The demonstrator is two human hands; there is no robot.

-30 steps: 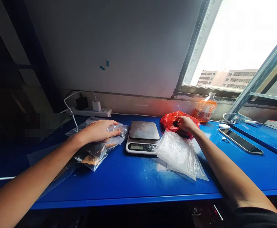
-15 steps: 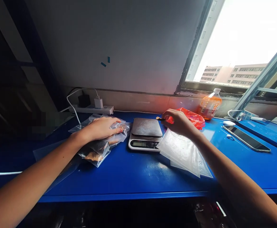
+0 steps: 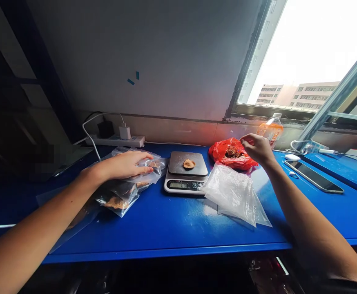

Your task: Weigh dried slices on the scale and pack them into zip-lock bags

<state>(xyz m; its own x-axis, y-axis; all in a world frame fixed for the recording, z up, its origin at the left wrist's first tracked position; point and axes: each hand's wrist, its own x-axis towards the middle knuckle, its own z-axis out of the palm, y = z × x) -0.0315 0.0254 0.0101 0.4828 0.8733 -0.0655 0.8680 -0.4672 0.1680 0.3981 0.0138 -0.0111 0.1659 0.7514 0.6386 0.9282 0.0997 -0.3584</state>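
My left hand [image 3: 126, 164] lies with fingers stretched out on a pile of clear plastic bags [image 3: 121, 200] holding brown dried pieces. In the middle stands a digital kitchen scale [image 3: 178, 185], its display lit but too small to read surely. One round, tan dried slice [image 3: 188, 163] rests on its metal plate. My right hand [image 3: 258, 148] is at the right rim of a red plastic bag [image 3: 219, 148], fingers bent together on the rim. Brown dried slices [image 3: 233, 153] show inside that bag. Several flat clear bags [image 3: 232, 194] lie in front of it, overlapping the scale's right corner.
An orange drink bottle [image 3: 272, 130] stands behind my right hand. A phone [image 3: 315, 176] and white earbuds with their case [image 3: 292, 157] lie at right. A power strip [image 3: 135, 141] with a charger and cable runs along the wall. The blue table's front edge [image 3: 166, 255] is near me.
My right hand has let go of a dried slice, now on the scale plate, and moved right to the red bag's far rim. My left hand stays on the filled bags.
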